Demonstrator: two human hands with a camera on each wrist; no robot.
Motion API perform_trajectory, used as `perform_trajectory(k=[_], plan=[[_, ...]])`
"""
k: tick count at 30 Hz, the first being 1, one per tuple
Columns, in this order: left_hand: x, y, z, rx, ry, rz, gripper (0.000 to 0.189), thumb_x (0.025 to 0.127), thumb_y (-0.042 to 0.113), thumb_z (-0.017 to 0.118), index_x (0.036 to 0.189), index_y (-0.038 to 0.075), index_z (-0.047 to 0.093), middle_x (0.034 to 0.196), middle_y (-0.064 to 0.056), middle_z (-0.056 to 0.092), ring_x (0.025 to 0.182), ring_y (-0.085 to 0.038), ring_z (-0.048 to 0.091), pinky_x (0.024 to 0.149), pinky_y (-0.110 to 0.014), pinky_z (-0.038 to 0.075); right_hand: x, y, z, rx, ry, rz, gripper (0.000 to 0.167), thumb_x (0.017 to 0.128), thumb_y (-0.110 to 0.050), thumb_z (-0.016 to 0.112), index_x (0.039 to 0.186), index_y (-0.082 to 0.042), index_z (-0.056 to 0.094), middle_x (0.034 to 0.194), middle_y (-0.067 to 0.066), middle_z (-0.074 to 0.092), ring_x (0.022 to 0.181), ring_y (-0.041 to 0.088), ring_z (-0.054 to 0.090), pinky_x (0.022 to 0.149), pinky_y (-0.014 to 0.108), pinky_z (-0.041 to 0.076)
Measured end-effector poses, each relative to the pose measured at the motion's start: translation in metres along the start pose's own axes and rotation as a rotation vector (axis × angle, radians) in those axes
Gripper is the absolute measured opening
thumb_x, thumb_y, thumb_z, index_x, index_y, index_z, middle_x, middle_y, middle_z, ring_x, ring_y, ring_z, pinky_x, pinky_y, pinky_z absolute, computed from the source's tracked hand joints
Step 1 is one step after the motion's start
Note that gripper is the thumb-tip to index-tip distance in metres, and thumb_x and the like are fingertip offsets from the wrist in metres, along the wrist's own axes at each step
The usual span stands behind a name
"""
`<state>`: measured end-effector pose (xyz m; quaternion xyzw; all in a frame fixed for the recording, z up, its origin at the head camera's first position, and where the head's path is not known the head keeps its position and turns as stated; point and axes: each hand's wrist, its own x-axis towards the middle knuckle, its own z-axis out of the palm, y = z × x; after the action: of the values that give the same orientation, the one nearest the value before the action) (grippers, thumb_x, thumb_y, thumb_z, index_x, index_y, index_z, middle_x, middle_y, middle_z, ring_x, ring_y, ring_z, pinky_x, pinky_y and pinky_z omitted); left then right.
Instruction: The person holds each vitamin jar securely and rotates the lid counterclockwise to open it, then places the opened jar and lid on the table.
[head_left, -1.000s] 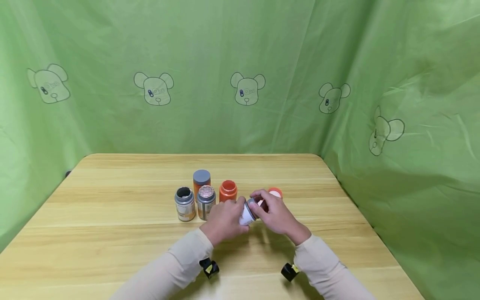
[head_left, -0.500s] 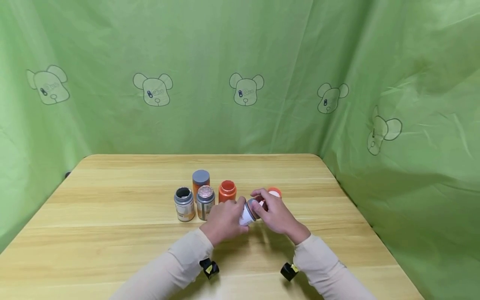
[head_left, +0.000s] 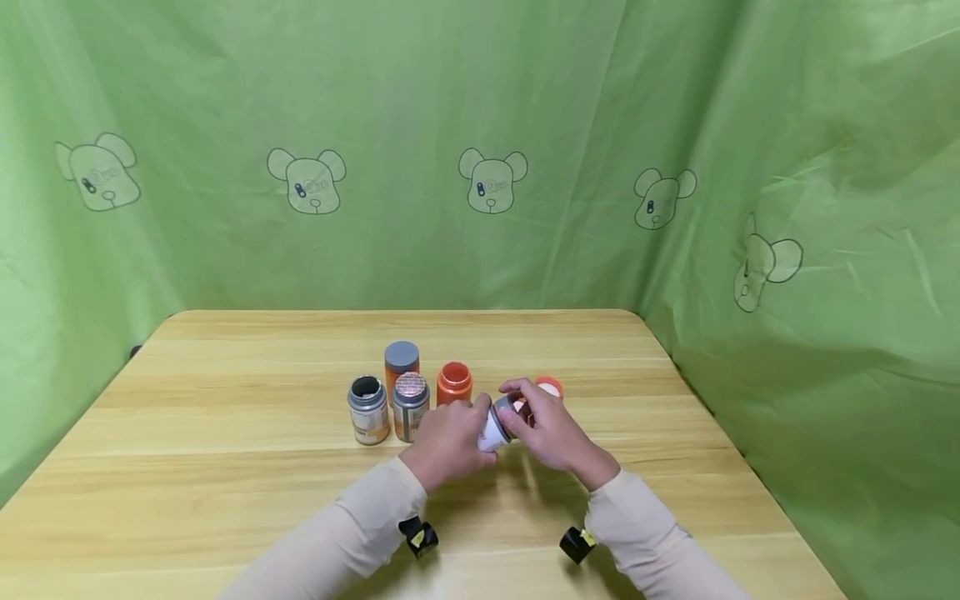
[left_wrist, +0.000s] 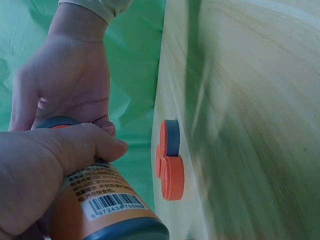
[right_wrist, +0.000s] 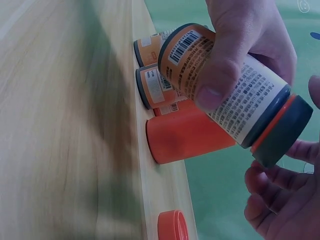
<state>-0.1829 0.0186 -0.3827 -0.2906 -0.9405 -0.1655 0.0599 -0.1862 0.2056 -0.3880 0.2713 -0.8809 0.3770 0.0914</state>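
Observation:
My left hand (head_left: 450, 442) grips a tilted bottle (head_left: 492, 434) with a white and orange label, its thumb across the printed side. At the bottle's upper right end, my right hand (head_left: 553, 427) holds the dark grey lid (right_wrist: 286, 131) between thumb and fingers. An orange band shows between lid and bottle neck in the right wrist view. To the left of the hands stand an uncovered grey-necked bottle (head_left: 370, 419) and a foil-sealed bottle (head_left: 410, 410). An orange bottle (head_left: 454, 380) without a lid stands just behind my left hand, partly hidden by it.
Behind the foil-sealed bottle is an orange bottle with a grey lid (head_left: 402, 357). Loose lids lie beyond my right hand: a grey one with an orange lining (left_wrist: 170, 137) and an orange lid (left_wrist: 173, 178), with more orange behind. Green curtain (head_left: 405, 250) surrounds the wooden table (head_left: 247, 367).
The right hand's fingers shift slightly around the lid. Left hand and bottle stay almost in place, and the standing bottles have not moved.

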Motion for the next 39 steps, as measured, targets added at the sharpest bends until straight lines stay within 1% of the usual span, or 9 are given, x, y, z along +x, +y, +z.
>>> perform_trajectory(k=[6, 11, 15, 19, 22, 28, 31, 35, 39], plan=[[0.0, 0.0001, 0.0002, -0.001, -0.005, 0.002, 0.063, 0.073, 0.038, 0.084, 0.12, 0.006, 0.056, 0.082, -0.004, 0.062, 0.062, -0.013, 0.055, 0.048, -0.026, 0.044, 0.001, 0.0005, 0.0003, -0.02, -0.027, 0.031, 0.033, 0.095, -0.025, 0.061, 0.12, -0.005, 0.055, 0.091, 0.001, 0.059, 0.068, 0.012, 0.052, 0.059, 0.027, 0.046], [0.0009, -0.0016, 0.0012, -0.001, -0.017, -0.009, 0.065, 0.073, 0.037, 0.084, 0.121, 0.006, 0.055, 0.082, -0.004, 0.062, 0.062, -0.012, 0.054, 0.048, -0.025, 0.044, -0.0009, 0.0021, -0.0015, -0.002, -0.058, 0.008, 0.038, 0.092, -0.021, 0.063, 0.125, -0.004, 0.052, 0.103, 0.005, 0.058, 0.078, 0.014, 0.054, 0.065, 0.029, 0.049], [0.001, -0.0023, 0.0019, 0.001, -0.013, -0.007, 0.062, 0.072, 0.037, 0.084, 0.119, 0.007, 0.055, 0.081, -0.003, 0.061, 0.061, -0.012, 0.053, 0.047, -0.026, 0.043, -0.0001, 0.003, -0.0016, -0.008, -0.063, -0.011, 0.035, 0.097, -0.026, 0.057, 0.124, -0.004, 0.052, 0.106, 0.008, 0.06, 0.077, 0.015, 0.057, 0.066, 0.028, 0.049], [0.0006, -0.0017, 0.0019, 0.003, -0.003, -0.002, 0.062, 0.072, 0.037, 0.084, 0.118, 0.007, 0.055, 0.08, -0.003, 0.061, 0.061, -0.013, 0.054, 0.047, -0.026, 0.043, 0.0023, 0.0015, -0.0006, -0.006, -0.063, 0.035, 0.032, 0.101, -0.029, 0.05, 0.12, -0.004, 0.055, 0.1, 0.008, 0.064, 0.072, 0.012, 0.058, 0.064, 0.027, 0.049], [0.0007, -0.0015, 0.0016, 0.009, -0.003, 0.002, 0.061, 0.072, 0.037, 0.084, 0.117, 0.007, 0.056, 0.08, -0.003, 0.061, 0.061, -0.013, 0.054, 0.047, -0.027, 0.043, 0.0028, 0.0005, -0.0007, -0.002, -0.067, 0.056, 0.03, 0.101, -0.027, 0.051, 0.119, -0.005, 0.056, 0.099, 0.006, 0.065, 0.07, 0.011, 0.058, 0.063, 0.027, 0.049], [0.0013, -0.0031, 0.0027, 0.028, -0.006, 0.003, 0.061, 0.073, 0.038, 0.084, 0.117, 0.007, 0.056, 0.08, -0.003, 0.061, 0.062, -0.013, 0.054, 0.047, -0.027, 0.043, 0.0022, 0.0027, -0.0026, 0.017, -0.091, -0.017, 0.034, 0.097, -0.019, 0.055, 0.124, 0.002, 0.053, 0.105, 0.009, 0.063, 0.078, 0.018, 0.059, 0.069, 0.03, 0.05], [0.0013, -0.0036, 0.0031, 0.027, -0.003, 0.005, 0.06, 0.072, 0.038, 0.084, 0.115, 0.007, 0.056, 0.078, -0.003, 0.061, 0.061, -0.013, 0.054, 0.047, -0.027, 0.043, 0.0025, 0.0037, -0.0025, 0.022, -0.093, -0.027, 0.035, 0.099, -0.023, 0.052, 0.124, 0.002, 0.052, 0.105, 0.01, 0.063, 0.08, 0.017, 0.06, 0.07, 0.03, 0.05], [0.001, -0.0033, 0.0026, 0.025, -0.002, 0.007, 0.058, 0.072, 0.038, 0.084, 0.114, 0.008, 0.055, 0.078, -0.003, 0.06, 0.06, -0.013, 0.053, 0.046, -0.027, 0.042, 0.0037, 0.0035, -0.0011, 0.017, -0.078, 0.019, 0.033, 0.102, -0.029, 0.049, 0.121, -0.003, 0.054, 0.1, 0.008, 0.065, 0.076, 0.014, 0.061, 0.068, 0.029, 0.05], [0.001, -0.0033, 0.0023, 0.03, -0.003, 0.006, 0.057, 0.073, 0.037, 0.083, 0.114, 0.008, 0.055, 0.078, -0.003, 0.06, 0.06, -0.013, 0.053, 0.046, -0.027, 0.042, 0.0049, 0.0024, 0.0, 0.012, -0.074, 0.065, 0.031, 0.101, -0.028, 0.052, 0.12, -0.005, 0.056, 0.098, 0.004, 0.065, 0.073, 0.015, 0.06, 0.065, 0.028, 0.05]])
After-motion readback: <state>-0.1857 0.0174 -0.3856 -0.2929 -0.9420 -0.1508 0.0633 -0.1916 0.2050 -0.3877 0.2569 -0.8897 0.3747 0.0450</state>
